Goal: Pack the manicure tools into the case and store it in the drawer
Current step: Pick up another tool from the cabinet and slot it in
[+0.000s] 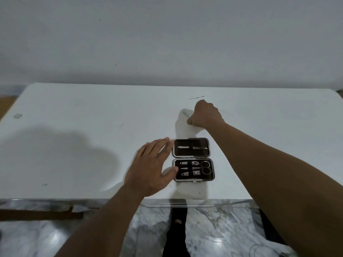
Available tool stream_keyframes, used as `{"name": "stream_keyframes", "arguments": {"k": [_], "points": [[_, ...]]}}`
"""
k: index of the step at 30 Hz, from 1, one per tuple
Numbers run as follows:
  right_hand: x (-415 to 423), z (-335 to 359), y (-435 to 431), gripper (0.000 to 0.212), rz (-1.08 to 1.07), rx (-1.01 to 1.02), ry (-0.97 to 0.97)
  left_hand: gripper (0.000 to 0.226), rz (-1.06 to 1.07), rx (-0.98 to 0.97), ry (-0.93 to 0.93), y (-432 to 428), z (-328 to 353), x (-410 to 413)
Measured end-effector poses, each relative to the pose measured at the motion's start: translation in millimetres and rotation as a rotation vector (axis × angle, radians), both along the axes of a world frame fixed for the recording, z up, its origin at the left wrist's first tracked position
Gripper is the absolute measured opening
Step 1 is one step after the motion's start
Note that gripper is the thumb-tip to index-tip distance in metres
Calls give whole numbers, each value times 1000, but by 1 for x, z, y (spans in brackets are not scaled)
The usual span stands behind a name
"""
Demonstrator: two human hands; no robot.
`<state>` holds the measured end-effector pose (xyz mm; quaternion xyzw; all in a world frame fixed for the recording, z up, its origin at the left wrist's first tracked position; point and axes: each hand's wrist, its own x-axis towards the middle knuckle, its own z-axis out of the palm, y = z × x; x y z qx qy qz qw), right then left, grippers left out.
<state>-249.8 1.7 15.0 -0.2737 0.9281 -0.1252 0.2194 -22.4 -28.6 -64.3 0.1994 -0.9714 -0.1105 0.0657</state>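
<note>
A small dark manicure case (193, 179) lies open flat near the front of the white table (74, 112). Its far half holds one metal tool (192, 147) under a strap. Its near half holds two nail clippers (189, 167) and scissors (205, 167). My left hand (154, 166) rests flat beside the case, fingers spread, thumb touching its left edge. Beyond the case, my right hand (205, 114) is closed on a thin metal tool (186, 114) whose tip pokes out to the left. Another thin tool (196, 97) lies on the table just past that hand.
A plain wall stands behind the table. A marble floor (213, 225) lies below the front edge, and a dark wooden piece (40, 213) shows low on the left. No drawer is in view.
</note>
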Motion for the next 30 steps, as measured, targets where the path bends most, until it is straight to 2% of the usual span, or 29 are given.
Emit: {"name": "stream_keyframes", "arguments": {"k": [4, 8, 13, 17, 20, 24, 28, 30], "points": [[2, -3, 2, 37, 18, -15, 23, 73, 3, -10, 0, 1, 1, 0], [2, -3, -1, 21, 21, -52, 97, 73, 5, -13, 7, 1, 2, 0], [-2, -9, -6, 20, 32, -66, 139, 72, 6, 2, 23, 1, 2, 0], [-4, -4, -9, 29, 77, -54, 150, 73, 10, 3, 13, 1, 1, 0], [-3, 0, -10, 14, 132, -39, 156, 73, 12, 10, 14, 1, 1, 0], [-1, 0, -13, 13, 168, -32, 199, 73, 14, 10, 15, 1, 1, 0], [-6, 2, -17, 12, 173, -18, 158, 73, 13, 6, 12, 1, 1, -1], [-10, 4, -18, 24, 157, 2, 120, 73, 12, 9, 13, 1, 0, -1]]}}
